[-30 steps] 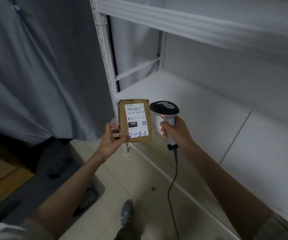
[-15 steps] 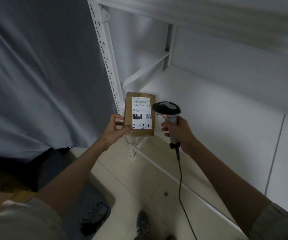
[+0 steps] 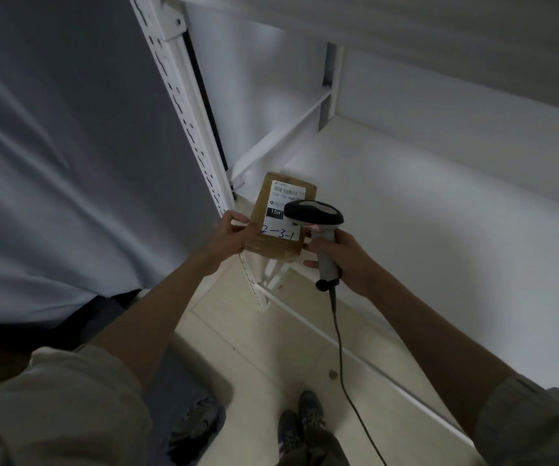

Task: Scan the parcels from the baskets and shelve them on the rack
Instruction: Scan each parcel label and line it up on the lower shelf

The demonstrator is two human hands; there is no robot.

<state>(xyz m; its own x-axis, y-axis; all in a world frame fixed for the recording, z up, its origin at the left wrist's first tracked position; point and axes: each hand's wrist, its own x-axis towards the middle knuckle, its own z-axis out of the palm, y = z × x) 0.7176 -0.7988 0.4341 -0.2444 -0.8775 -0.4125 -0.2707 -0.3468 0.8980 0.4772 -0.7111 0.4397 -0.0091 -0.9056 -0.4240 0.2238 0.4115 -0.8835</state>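
White rack (image 3: 184, 105) shelf bare; left hand (image 3: 234, 234) pinches parcel (image 3: 276, 218) at its front-left post; right hand (image 3: 345, 260) grips scanner (image 3: 315, 218) (label covered); scan underway, shelving left.

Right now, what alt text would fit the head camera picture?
A person's left hand holds a brown parcel marked "2-3-1" at a white rack, while the right hand grips a corded scanner overlapping its label.

A: Where's parcel (image 3: 280, 216) vs rack post (image 3: 187, 105)?
B: Just right of it, at shelf (image 3: 422, 203) corner. Scanner (image 3: 318, 230) right of parcel, overlapping. Curtain (image 3: 69, 146) left of post.
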